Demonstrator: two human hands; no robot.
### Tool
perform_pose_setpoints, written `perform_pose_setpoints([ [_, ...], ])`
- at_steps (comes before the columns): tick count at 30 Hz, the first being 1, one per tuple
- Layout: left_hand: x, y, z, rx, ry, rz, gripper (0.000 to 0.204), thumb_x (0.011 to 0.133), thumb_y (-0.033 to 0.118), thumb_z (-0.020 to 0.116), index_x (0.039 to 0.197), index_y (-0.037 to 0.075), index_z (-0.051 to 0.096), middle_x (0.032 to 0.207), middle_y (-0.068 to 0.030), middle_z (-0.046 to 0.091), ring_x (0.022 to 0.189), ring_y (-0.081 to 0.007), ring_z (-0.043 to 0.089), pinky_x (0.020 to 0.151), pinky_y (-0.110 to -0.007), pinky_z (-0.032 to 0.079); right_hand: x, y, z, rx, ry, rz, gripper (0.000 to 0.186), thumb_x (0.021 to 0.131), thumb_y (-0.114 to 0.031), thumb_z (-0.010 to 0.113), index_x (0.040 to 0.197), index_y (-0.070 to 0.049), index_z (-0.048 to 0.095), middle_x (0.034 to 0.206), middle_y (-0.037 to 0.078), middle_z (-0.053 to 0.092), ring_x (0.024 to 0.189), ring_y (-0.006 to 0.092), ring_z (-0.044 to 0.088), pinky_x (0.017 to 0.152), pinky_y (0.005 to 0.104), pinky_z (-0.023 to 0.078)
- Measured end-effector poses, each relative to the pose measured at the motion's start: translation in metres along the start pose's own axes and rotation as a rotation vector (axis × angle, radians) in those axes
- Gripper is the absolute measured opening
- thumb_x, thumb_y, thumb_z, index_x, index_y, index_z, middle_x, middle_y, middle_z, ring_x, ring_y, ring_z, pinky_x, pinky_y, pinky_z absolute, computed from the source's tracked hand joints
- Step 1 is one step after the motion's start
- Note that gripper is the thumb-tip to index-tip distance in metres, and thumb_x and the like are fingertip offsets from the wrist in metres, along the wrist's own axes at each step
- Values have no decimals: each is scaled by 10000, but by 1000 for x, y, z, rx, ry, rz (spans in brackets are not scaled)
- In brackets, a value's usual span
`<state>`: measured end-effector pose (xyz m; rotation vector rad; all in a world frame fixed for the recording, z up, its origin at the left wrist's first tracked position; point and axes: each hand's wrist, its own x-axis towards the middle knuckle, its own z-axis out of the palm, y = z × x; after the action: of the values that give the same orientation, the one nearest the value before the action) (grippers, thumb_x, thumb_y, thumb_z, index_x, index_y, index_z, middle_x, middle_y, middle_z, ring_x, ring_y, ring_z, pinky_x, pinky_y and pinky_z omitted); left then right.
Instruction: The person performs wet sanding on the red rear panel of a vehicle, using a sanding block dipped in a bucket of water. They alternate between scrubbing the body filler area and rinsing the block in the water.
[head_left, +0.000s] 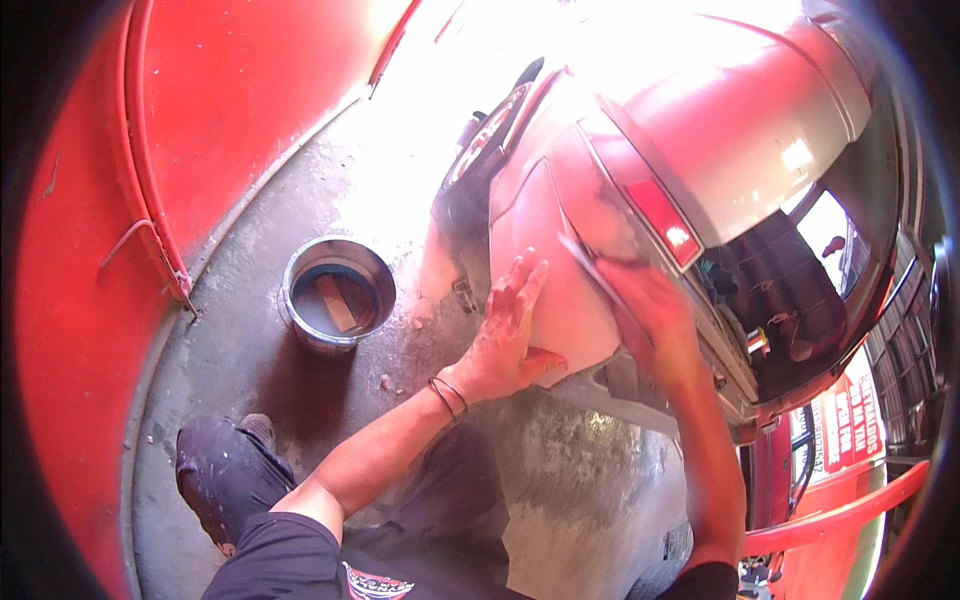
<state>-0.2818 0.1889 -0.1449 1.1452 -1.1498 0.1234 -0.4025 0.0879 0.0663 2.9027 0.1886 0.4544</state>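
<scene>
My left hand (pixel 512 335) lies on the car's rear corner panel (pixel 575 325), its fingers stretched out and the thumb apart. My right hand (pixel 648 300) presses on the same corner, just below the red tail light (pixel 663 220). Under its fingers is a thin, flat, pale sheet (pixel 577 252) with one edge sticking out past the fingertips; its kind is hard to make out. Patches of dull, lighter and darker finish show on the panel around both hands. A dark band circles my left wrist.
A bucket (pixel 290 290) of greyish liquid with a brownish rectangular block (pixel 337 303) in it stands on the concrete floor (pixel 230 370) to the left. A red wall (pixel 80 300) curves along the left. The car's rear opening (pixel 790 270) shows dark at right. A red bar (pixel 840 515) crosses the lower right.
</scene>
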Motion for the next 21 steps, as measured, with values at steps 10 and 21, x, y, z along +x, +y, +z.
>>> perform_pose_setpoints([
  [10,4,2,0,16,-8,-13,1285,699,249,943,1646,-12,116,1702,-262,139,1589,-422,138,1282,-514,189,-26,-1,-2,32,9,57,621,729,48,743,1338,-34,651,1257,142,710,1086,343,671,933,415,555],
  [21,0,-2,4,32,-2,0,1278,718,336,931,1639,-21,119,1700,-263,139,1581,-439,143,1279,-521,191,-34,-4,0,84,32,102,680,667,103,724,1328,-47,668,1188,141,730,995,356,683,892,420,563],
])
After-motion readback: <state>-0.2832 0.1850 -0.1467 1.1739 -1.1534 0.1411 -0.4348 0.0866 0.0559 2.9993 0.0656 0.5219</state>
